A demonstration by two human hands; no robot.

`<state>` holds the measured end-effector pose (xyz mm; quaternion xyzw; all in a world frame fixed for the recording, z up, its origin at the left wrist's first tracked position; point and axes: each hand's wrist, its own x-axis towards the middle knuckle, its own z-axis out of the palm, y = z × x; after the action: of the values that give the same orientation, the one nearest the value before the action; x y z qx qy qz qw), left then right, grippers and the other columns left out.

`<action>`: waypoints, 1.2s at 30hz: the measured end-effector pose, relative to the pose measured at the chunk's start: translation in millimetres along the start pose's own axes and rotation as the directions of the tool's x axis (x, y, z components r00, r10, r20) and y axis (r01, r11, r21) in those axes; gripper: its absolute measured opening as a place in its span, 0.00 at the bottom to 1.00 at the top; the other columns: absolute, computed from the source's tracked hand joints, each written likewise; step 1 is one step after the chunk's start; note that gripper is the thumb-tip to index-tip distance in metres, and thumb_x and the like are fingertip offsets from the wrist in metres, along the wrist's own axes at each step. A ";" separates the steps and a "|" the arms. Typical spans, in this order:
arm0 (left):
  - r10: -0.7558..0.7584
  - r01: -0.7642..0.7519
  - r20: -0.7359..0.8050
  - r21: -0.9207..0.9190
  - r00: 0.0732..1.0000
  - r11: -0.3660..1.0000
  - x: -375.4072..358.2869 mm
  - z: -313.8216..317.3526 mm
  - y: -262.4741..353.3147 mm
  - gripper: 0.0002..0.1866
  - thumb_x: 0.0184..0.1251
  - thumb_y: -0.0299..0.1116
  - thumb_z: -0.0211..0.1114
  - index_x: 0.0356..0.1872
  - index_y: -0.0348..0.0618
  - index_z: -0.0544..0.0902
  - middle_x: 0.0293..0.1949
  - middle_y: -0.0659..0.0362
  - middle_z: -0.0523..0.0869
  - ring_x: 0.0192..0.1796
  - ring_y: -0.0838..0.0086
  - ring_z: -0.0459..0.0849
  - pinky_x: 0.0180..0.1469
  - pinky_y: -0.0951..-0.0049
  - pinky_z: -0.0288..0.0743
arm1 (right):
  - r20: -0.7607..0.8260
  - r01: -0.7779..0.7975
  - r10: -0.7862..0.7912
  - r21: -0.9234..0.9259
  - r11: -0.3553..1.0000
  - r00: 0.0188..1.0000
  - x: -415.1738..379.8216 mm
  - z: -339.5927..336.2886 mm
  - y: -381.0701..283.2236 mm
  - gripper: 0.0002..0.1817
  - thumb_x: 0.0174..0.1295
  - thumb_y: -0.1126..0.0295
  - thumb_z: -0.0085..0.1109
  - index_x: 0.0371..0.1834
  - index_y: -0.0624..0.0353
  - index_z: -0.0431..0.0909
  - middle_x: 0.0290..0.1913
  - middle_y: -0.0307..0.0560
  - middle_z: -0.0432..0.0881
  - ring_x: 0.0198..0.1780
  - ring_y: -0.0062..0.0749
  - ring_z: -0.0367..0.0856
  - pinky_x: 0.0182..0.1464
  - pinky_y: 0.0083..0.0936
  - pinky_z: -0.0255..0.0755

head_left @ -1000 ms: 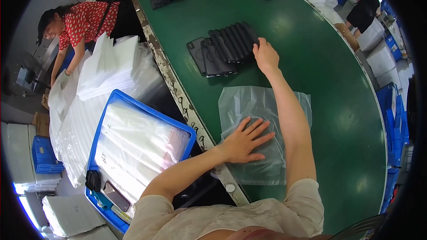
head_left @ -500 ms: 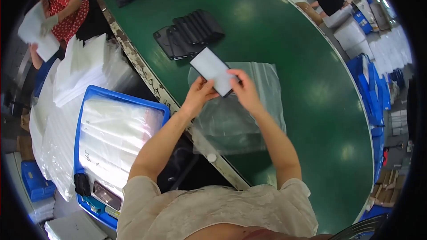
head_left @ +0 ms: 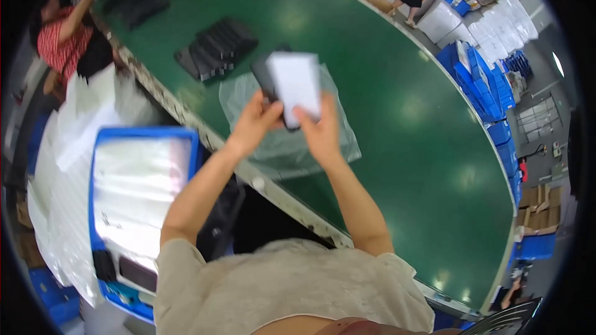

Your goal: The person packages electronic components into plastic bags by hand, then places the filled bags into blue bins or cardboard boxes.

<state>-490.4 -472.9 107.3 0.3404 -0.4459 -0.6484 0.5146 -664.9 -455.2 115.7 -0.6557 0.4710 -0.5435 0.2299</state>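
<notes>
My left hand (head_left: 256, 118) is closed on a black flat piece (head_left: 264, 75), which shows at the left of and partly behind a white sheet. The white sheet (head_left: 294, 80), blurred by motion, is pinched in my right hand (head_left: 320, 125), thumb on its lower face. Both hands are over a clear plastic bag (head_left: 338, 121) lying flat on the green table. Just beyond, to the left, an overlapping row of black flat pieces (head_left: 217, 46) lies on the table.
A blue bin (head_left: 194, 155) with white bags and a phone (head_left: 137, 274) stands at the left, beside white plastic sheets (head_left: 59, 192). A person in red (head_left: 62, 46) reaches over the table's far left. More black pieces (head_left: 139, 9) lie there. Blue crates (head_left: 475, 80) line the right.
The white sheet has come partly away from the black piece and is now upright to its right. The view has shifted. The person at the left now reaches toward the table.
</notes>
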 end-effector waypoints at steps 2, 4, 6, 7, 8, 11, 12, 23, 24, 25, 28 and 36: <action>0.053 -0.062 -0.055 -0.168 0.997 0.984 -12.5 12.3 16.4 0.19 0.81 0.32 0.59 0.68 0.44 0.71 0.55 0.61 0.85 0.55 0.75 0.85 0.55 0.66 0.83 | -0.217 -0.031 0.086 0.245 0.969 0.972 -1.9 -20.1 -25.6 0.22 0.69 0.73 0.67 0.65 0.63 0.75 0.57 0.45 0.80 0.55 0.24 0.76 0.58 0.26 0.72; 0.149 -0.162 -0.064 -0.312 0.987 0.936 -30.7 17.7 34.1 0.19 0.80 0.31 0.60 0.67 0.46 0.72 0.56 0.62 0.84 0.56 0.77 0.84 0.55 0.68 0.83 | -0.373 0.185 0.015 0.494 0.850 0.928 6.6 -41.2 -76.9 0.30 0.71 0.80 0.59 0.75 0.61 0.62 0.66 0.52 0.75 0.57 0.35 0.79 0.59 0.43 0.83; 0.209 -0.241 -0.120 -0.468 0.970 0.850 -55.8 37.2 57.7 0.17 0.80 0.31 0.61 0.65 0.45 0.75 0.57 0.59 0.86 0.58 0.73 0.86 0.57 0.68 0.84 | -0.400 0.308 -0.178 0.291 0.906 0.899 0.9 -57.6 -88.9 0.35 0.70 0.83 0.58 0.79 0.60 0.56 0.69 0.56 0.72 0.57 0.44 0.81 0.57 0.54 0.87; 0.206 -0.268 -0.173 -0.539 0.963 0.799 -68.1 49.7 66.1 0.15 0.81 0.34 0.61 0.63 0.44 0.78 0.58 0.55 0.88 0.59 0.66 0.88 0.58 0.66 0.86 | -0.415 0.417 -0.293 0.249 0.874 0.861 -2.9 -59.1 -95.8 0.33 0.69 0.85 0.58 0.77 0.63 0.60 0.68 0.57 0.73 0.56 0.45 0.82 0.57 0.54 0.87; 0.183 -0.263 -0.198 -0.540 0.963 0.799 -77.1 57.2 67.8 0.15 0.81 0.34 0.61 0.63 0.44 0.78 0.58 0.55 0.88 0.59 0.66 0.88 0.58 0.66 0.86 | -0.395 0.390 -0.271 0.262 0.883 0.878 -8.4 -64.4 -99.6 0.33 0.69 0.85 0.58 0.77 0.63 0.60 0.68 0.57 0.73 0.56 0.45 0.82 0.57 0.54 0.87; 0.348 -0.362 -0.142 -0.589 0.927 0.722 -92.8 72.7 69.3 0.14 0.81 0.33 0.60 0.62 0.42 0.78 0.57 0.54 0.88 0.54 0.68 0.91 0.54 0.68 0.89 | -0.145 0.323 -0.331 -0.073 0.943 0.933 -23.9 -92.0 -112.3 0.19 0.76 0.74 0.54 0.66 0.71 0.75 0.60 0.60 0.80 0.52 0.46 0.85 0.53 0.52 0.88; 0.345 -0.358 -0.139 -0.586 0.928 0.727 -93.8 74.5 69.7 0.14 0.81 0.33 0.60 0.62 0.42 0.78 0.57 0.54 0.88 0.54 0.68 0.91 0.54 0.68 0.89 | -0.150 0.319 -0.326 -0.071 0.945 0.933 -28.3 -103.7 -117.8 0.19 0.76 0.74 0.54 0.66 0.71 0.75 0.60 0.60 0.80 0.52 0.46 0.85 0.53 0.52 0.88; 0.393 -0.442 -0.207 -0.502 0.896 0.744 -88.1 77.0 63.3 0.10 0.83 0.30 0.56 0.56 0.40 0.81 0.49 0.52 0.91 0.49 0.69 0.93 0.53 0.70 0.90 | 0.323 -0.163 0.200 -0.140 0.977 0.925 -54.3 -214.1 -212.5 0.29 0.60 0.50 0.63 0.46 0.72 0.84 0.41 0.57 0.85 0.49 0.44 0.84 0.51 0.39 0.83; 0.391 -0.440 -0.206 -0.501 0.897 0.745 -87.6 78.4 63.3 0.10 0.83 0.30 0.56 0.56 0.40 0.81 0.49 0.52 0.91 0.49 0.69 0.93 0.53 0.70 0.90 | 0.339 -0.294 0.310 -0.099 0.951 0.888 -65.9 -220.2 -214.2 0.30 0.58 0.49 0.66 0.45 0.71 0.84 0.40 0.57 0.85 0.49 0.44 0.84 0.51 0.40 0.82; 0.383 -0.441 -0.221 -0.509 0.897 0.739 -86.9 80.7 63.4 0.10 0.83 0.30 0.57 0.56 0.40 0.81 0.49 0.52 0.91 0.49 0.69 0.93 0.53 0.70 0.90 | 0.360 -0.417 0.410 -0.061 0.907 0.838 -80.1 -248.2 -239.4 0.31 0.55 0.47 0.69 0.45 0.70 0.84 0.40 0.56 0.85 0.50 0.44 0.83 0.51 0.40 0.82; 0.365 -0.446 -0.256 -0.525 0.895 0.725 -88.9 86.1 63.2 0.11 0.83 0.31 0.57 0.56 0.39 0.81 0.49 0.52 0.91 0.49 0.69 0.93 0.53 0.70 0.90 | 0.265 -0.392 0.379 -0.004 0.920 0.887 -77.2 -228.1 -230.6 0.31 0.56 0.46 0.69 0.45 0.69 0.85 0.39 0.54 0.85 0.48 0.43 0.83 0.50 0.40 0.82; 0.676 -0.383 -0.036 -0.845 0.736 0.372 -62.5 73.8 26.5 0.12 0.83 0.32 0.56 0.58 0.38 0.80 0.50 0.51 0.90 0.48 0.68 0.93 0.54 0.67 0.90 | -0.209 0.202 -0.390 -0.592 0.780 0.897 -35.9 -105.4 -162.5 0.26 0.78 0.53 0.50 0.47 0.67 0.89 0.39 0.49 0.90 0.32 0.25 0.81 0.36 0.18 0.72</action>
<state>-532.3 -397.3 158.2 -0.2074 -0.2602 -0.6171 0.7130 -701.9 -328.6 262.1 -0.6631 0.5287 -0.5111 -0.1399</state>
